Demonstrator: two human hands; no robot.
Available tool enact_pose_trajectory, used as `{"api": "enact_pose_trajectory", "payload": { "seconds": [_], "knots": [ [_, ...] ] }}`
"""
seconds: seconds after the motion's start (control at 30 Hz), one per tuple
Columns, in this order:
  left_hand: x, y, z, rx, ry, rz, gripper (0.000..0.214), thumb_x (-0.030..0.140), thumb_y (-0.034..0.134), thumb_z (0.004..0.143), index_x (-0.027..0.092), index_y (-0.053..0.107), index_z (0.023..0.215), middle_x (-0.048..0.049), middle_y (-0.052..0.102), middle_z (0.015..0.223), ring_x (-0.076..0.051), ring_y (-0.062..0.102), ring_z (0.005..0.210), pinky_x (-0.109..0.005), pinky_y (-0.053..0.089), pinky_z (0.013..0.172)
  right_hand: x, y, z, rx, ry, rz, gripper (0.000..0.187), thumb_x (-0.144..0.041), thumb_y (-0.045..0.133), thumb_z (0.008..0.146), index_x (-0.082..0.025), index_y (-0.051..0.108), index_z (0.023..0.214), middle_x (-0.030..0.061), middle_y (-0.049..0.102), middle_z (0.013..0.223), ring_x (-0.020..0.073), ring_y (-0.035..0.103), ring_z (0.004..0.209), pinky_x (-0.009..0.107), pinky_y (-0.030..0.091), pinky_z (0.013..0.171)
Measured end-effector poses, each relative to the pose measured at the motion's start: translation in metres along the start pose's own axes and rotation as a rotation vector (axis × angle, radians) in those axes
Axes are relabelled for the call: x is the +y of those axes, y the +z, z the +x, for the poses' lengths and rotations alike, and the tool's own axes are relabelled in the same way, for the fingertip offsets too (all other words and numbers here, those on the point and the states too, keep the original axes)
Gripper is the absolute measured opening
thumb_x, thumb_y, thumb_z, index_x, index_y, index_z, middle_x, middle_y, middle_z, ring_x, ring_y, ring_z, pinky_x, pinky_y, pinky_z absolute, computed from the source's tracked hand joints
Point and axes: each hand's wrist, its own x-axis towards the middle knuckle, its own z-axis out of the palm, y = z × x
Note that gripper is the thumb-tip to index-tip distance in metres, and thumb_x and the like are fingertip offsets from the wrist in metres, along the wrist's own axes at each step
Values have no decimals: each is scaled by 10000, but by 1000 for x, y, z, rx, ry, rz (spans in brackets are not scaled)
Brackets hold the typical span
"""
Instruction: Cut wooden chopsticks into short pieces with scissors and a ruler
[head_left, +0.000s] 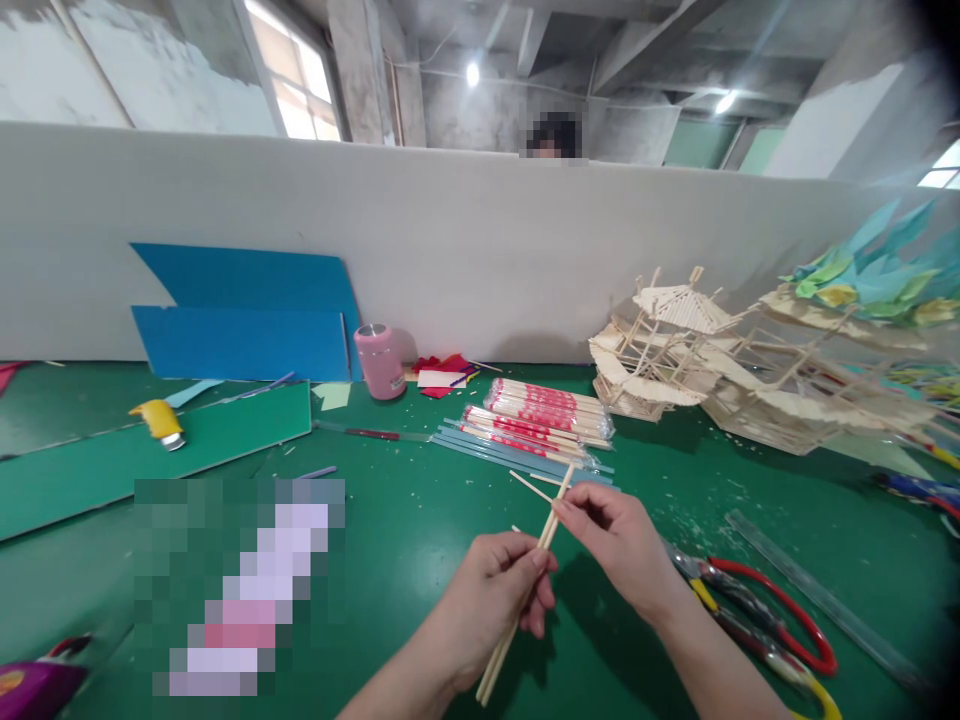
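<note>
My left hand (491,595) is closed round a pair of wooden chopsticks (501,650), gripping them near their middle. They slant from lower left up toward the right. My right hand (611,540) pinches the same sticks near their upper end (561,490). Both hands hover low over the green table (420,520). Just beyond them lie packs of wrapped chopsticks (544,412) with red print, and a loose thin stick (531,487).
A wooden stick-built model (679,355) stands at the right with coloured paper on top. Red-handled pliers (765,620) and a clear ruler (817,600) lie at right. A pink cup (380,360), blue boards (247,320), a green mat (150,455) and a yellow tool (160,421) are at left.
</note>
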Motion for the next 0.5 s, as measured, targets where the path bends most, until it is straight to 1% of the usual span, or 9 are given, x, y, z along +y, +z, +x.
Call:
{"api": "enact_pose_trajectory", "payload": {
  "seconds": [0.27,0.4,0.5],
  "knots": [
    [-1,0,0,-17,-24,-56,208,312,492,766,107,528,758,4,541,534,-61,465,393,-192,302,420,0,1,-1,8,-2,-75,240,-370,492,767,-173,511,634,-35,456,555,101,409,517,202,356,472],
    [6,3,0,-30,-20,-89,221,329,516,756,108,526,770,-6,554,571,-79,513,439,-204,335,453,-3,2,-1,-12,-8,-59,223,-352,483,777,-172,516,650,-24,507,572,107,460,535,206,386,497],
    [13,6,2,-17,6,-121,213,317,512,761,107,526,789,-21,567,614,-93,538,476,-214,359,479,-7,3,-1,-11,-2,-65,211,-336,482,780,-169,518,655,-13,536,596,112,486,559,210,400,515]
  ]
}}
